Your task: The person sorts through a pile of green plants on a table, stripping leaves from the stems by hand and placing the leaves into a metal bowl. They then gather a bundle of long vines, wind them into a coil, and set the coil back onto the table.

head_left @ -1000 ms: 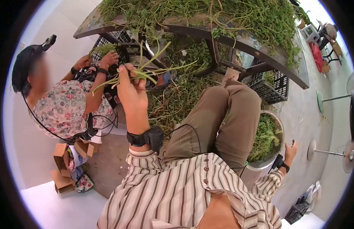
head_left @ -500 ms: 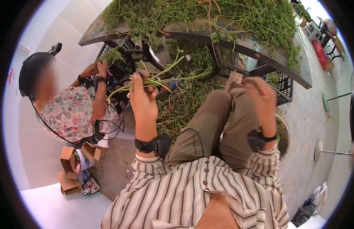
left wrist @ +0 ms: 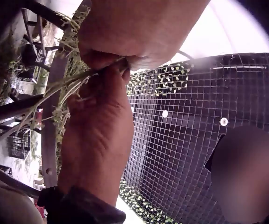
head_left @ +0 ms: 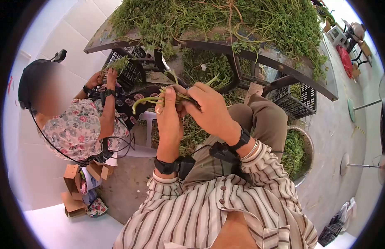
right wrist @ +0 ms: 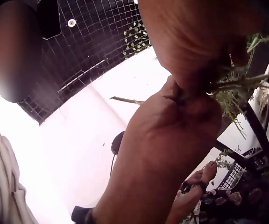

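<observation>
In the head view my left hand (head_left: 169, 120) grips a small bunch of green plant stems (head_left: 144, 100), thumb laid along the top. Bare, pale stem ends stick out on its left side. Close against it on the right, my right hand (head_left: 213, 110) pinches the same stems with curled fingers. Both hands meet above my lap, thumbs near each other. Thin stems (left wrist: 50, 91) reach out to the left of the hands in the left wrist view. The right wrist view shows stems (right wrist: 248, 83) leaving them on the right. Fingers hide the middle of the bunch.
A heap of leafy green stems (head_left: 279, 29) covers the table ahead. Black crates (head_left: 294, 97) stand beneath it. More greens (head_left: 296, 151) fill a metal basin (head_left: 312, 145) at my right. Another person (head_left: 78, 124) sits at the left, handling greens. Cardboard boxes (head_left: 72, 178) lie behind them.
My right hand has come up from beside the basin, across my lap, and taken hold of the stems in my left hand. The left hand has shifted right and slightly down.
</observation>
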The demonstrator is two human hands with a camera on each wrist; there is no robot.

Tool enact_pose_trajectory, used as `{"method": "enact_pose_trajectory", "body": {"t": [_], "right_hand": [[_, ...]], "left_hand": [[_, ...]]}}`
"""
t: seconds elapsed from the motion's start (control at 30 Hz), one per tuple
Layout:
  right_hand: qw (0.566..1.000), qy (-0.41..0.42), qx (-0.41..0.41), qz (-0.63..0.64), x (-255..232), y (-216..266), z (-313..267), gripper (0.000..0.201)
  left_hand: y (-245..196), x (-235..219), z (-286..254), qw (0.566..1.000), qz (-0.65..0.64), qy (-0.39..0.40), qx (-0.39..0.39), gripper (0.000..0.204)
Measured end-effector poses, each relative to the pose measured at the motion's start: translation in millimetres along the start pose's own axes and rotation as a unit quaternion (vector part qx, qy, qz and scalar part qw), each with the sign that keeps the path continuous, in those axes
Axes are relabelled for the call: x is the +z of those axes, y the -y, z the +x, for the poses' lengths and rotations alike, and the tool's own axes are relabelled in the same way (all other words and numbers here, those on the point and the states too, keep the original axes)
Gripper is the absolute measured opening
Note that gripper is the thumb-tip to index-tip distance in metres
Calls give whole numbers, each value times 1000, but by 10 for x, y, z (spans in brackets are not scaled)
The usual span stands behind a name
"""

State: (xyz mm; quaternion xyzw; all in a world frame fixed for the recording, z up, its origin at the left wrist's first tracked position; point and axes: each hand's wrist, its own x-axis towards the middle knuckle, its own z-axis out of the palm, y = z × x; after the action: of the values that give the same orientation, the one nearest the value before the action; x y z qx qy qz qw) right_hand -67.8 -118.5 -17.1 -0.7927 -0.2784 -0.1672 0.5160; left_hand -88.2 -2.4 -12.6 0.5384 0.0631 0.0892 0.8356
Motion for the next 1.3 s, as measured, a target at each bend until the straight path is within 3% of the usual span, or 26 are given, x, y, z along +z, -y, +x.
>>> {"method": "enact_pose_trajectory", "body": {"t": [0.23, 0.33, 0.4, 0.47, 0.53, 0.57, 0.63, 0.67, 0.73, 0.8, 0.83, 0.9, 1.07, 1.13, 1.17, 1.3], "right_hand": [[999, -5, 6, 43, -25, 65, -66, 10], [994, 17, 55, 96, -79, 124, -105, 11], [995, 48, 55, 73, -130, 168, -157, 13], [993, 64, 43, 89, -137, 122, -300, 14], [990, 89, 60, 86, -117, 20, -444, 14], [983, 126, 80, 104, -98, -23, -476, 16], [997, 69, 35, 25, -28, -61, -476, 23], [999, 23, -8, -44, -11, -66, -457, 30], [998, 33, -1, -50, -71, -42, -375, 41], [992, 74, 84, 58, -139, 45, -331, 43], [987, 89, 101, 88, -150, 47, -339, 49], [984, 94, 109, 101, -144, 39, -363, 48], [967, 91, 143, 189, -232, 78, -363, 55], [973, 60, 128, 185, -177, 4, -406, 46], [975, 91, 134, 153, -176, -34, -414, 40], [978, 139, 137, 73, -202, -79, -427, 25]], "left_hand": [[89, -27, 5, 998, 10, -43, 34, 22], [86, -34, -27, 997, 53, -33, 38, 30], [105, -29, -20, 979, 139, -142, 49, 30], [-31, -291, 171, 974, 62, -215, 47, 27], [-128, -560, 361, 949, 43, -287, 127, 26], [-181, -592, 373, 948, 68, -277, 144, 25], [-191, -571, 301, 949, 87, -257, 162, 24], [-164, -532, 249, 959, 139, -209, 131, 24], [-76, -478, 186, 965, 188, -147, 107, 24], [98, -456, 114, 955, 276, -41, 100, 23], [108, -375, 54, 957, 272, -28, 99, 23], [40, -183, -59, 935, 321, 77, 126, 24], [-33, 62, -149, 915, 337, 163, 149, 25], [-81, 154, -239, 925, 308, 193, 111, 27], [-93, 152, -231, 916, 328, 208, 99, 28], [-36, 189, -233, 926, 294, 196, 133, 25]]}}
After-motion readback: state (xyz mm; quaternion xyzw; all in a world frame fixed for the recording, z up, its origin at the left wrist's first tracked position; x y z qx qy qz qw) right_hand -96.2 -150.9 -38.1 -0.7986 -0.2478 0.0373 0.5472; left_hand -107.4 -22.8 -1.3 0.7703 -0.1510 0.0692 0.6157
